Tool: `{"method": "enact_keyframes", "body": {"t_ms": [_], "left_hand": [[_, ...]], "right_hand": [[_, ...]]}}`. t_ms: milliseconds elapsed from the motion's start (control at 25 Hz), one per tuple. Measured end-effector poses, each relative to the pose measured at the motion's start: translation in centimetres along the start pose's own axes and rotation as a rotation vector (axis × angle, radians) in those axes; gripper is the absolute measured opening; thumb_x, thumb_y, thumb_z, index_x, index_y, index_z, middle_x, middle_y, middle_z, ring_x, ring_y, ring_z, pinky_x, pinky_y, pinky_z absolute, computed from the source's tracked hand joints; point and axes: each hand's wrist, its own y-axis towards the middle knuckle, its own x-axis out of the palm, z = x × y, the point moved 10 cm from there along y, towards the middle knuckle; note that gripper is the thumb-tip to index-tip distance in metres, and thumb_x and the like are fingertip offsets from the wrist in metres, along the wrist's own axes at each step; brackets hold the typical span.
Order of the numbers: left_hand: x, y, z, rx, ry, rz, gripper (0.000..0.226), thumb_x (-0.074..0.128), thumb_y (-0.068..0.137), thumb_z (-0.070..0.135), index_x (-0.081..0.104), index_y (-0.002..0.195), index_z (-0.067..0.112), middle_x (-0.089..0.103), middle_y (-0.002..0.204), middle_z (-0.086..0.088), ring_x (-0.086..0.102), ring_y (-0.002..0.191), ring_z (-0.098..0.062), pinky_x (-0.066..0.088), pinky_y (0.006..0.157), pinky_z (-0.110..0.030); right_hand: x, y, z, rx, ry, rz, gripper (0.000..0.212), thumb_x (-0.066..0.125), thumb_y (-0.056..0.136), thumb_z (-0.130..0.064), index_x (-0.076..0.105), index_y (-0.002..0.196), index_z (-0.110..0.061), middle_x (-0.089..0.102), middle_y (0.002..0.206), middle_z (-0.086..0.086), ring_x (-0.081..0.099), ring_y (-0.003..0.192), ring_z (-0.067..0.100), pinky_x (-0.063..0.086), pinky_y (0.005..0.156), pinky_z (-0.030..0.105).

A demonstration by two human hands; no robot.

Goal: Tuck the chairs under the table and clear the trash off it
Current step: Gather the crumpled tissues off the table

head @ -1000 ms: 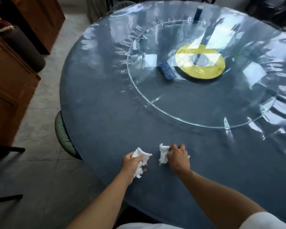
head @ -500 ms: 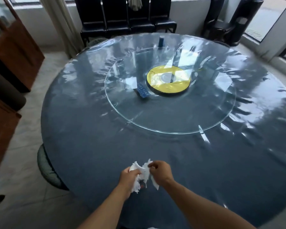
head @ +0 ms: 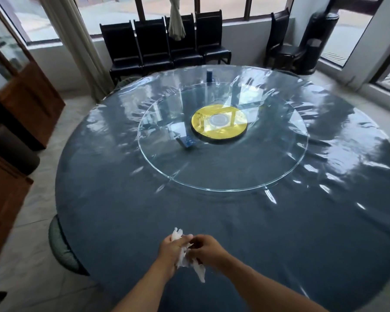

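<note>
Both hands are now pressing together over the near tabletop (head: 126,221), where a second ago they were apart, each lifting its own tissue. Left hand (head: 172,248) is gripping the bunched tissue (head: 183,258), fingers curled around it; right hand (head: 206,248) is pinching into the same wad, a strip dangling below. Beyond, a glass turntable (head: 223,176) is carrying a remote (head: 188,141). Green chair (head: 62,251) is sitting tucked at left.

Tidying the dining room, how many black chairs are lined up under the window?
4, side by side beyond the table: chairs. More dark seating at right is unclear.
</note>
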Motion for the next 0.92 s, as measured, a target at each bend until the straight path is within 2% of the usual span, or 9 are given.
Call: {"method": "enact_keyframes", "body": {"t_ms": [120,240,400,480,560,640,760,840,920], "left_hand": [[-0.3,-0.4,0.5,0.036,-0.025,0.079,0.025,0.076,0.078,-0.012,0.057,0.085,0.003,0.067,0.081,-0.025,0.067,0.066,-0.034,0.056,0.052,-0.040],[0.8,-0.9,0.4,-0.005,-0.031,0.071,0.021,0.061,0.081,-0.011,0.058,0.097,0.002,0.071,0.082,-0.024,0.068,0.064,-0.035,0.054,0.049,-0.037],[5.8,-2.2,0.0,-0.059,-0.038,-0.245,0.035,0.056,0.088,0.008,0.063,0.121,-0.001,0.070,0.109,-0.030,0.068,0.087,-0.043,0.056,0.064,-0.042],[7.3,-2.9,0.0,-0.044,-0.071,-0.327,0.037,0.066,0.090,0.012,0.064,0.124,-0.002,0.067,0.115,-0.033,0.067,0.092,-0.044,0.059,0.069,-0.047],[7.2,-2.8,-0.1,-0.009,-0.028,-0.281,0.037,0.072,0.086,0.003,0.064,0.122,-0.005,0.068,0.114,-0.035,0.069,0.089,-0.044,0.061,0.068,-0.049],[5.9,-2.1,-0.3,0.041,0.055,-0.157,0.040,0.073,0.082,-0.008,0.062,0.120,-0.009,0.070,0.106,-0.037,0.070,0.082,-0.044,0.061,0.062,-0.048],[4.7,-2.2,0.1,0.109,0.262,-0.035,0.041,0.074,0.078,-0.013,0.062,0.117,-0.010,0.072,0.080,-0.028,0.068,0.062,-0.036,0.056,0.048,-0.038],[5.0,-2.9,0.5,0.141,0.384,-0.013,0.034,0.064,0.081,-0.017,0.064,0.112,-0.004,0.067,0.070,-0.023,0.063,0.050,-0.029,0.050,0.040,-0.030],[6.0,-3.4,0.4,0.142,0.469,-0.036,0.027,0.058,0.084,-0.018,0.064,0.101,0.001,0.063,0.071,-0.022,0.060,0.042,-0.023,0.044,0.035,-0.025]], "right_hand": [[-3.1,-0.3,0.6,0.050,0.139,0.169,0.021,0.066,0.086,0.004,0.073,0.097,-0.012,0.071,0.080,0.003,0.065,0.062,0.006,0.052,0.058,0.020],[-6.0,-0.7,0.8,0.080,0.391,0.340,0.016,0.070,0.089,0.005,0.070,0.089,-0.011,0.070,0.077,0.009,0.063,0.055,0.009,0.051,0.053,0.023],[-7.3,-1.5,0.8,0.086,0.531,0.444,0.006,0.073,0.088,0.002,0.072,0.087,-0.003,0.073,0.074,0.011,0.064,0.055,0.013,0.056,0.058,0.025],[-7.1,-1.7,1.3,0.102,0.572,0.470,0.005,0.074,0.089,-0.006,0.074,0.091,-0.002,0.076,0.080,0.013,0.071,0.066,0.018,0.060,0.066,0.031],[-6.5,-1.9,2.1,0.135,0.675,0.479,0.012,0.069,0.094,-0.014,0.074,0.091,-0.005,0.077,0.087,0.013,0.074,0.078,0.025,0.060,0.072,0.037],[-6.0,-2.2,2.1,0.138,0.778,0.450,0.016,0.060,0.099,-0.013,0.071,0.091,-0.004,0.075,0.086,0.014,0.072,0.071,0.022,0.058,0.063,0.033],[-7.1,-3.2,2.2,0.101,0.601,0.479,0.015,0.057,0.100,-0.013,0.067,0.090,-0.008,0.071,0.091,0.015,0.068,0.074,0.019,0.055,0.062,0.028],[-8.2,-4.2,2.1,0.066,0.266,0.506,0.015,0.058,0.099,-0.024,0.069,0.100,-0.014,0.071,0.106,0.009,0.068,0.095,0.020,0.051,0.080,0.026],[-8.7,-5.4,2.5,0.065,-0.118,0.501,0.046,0.050,0.096,-0.051,0.064,0.127,-0.020,0.061,0.133,0.004,0.056,0.127,0.021,0.040,0.108,0.032]]}}
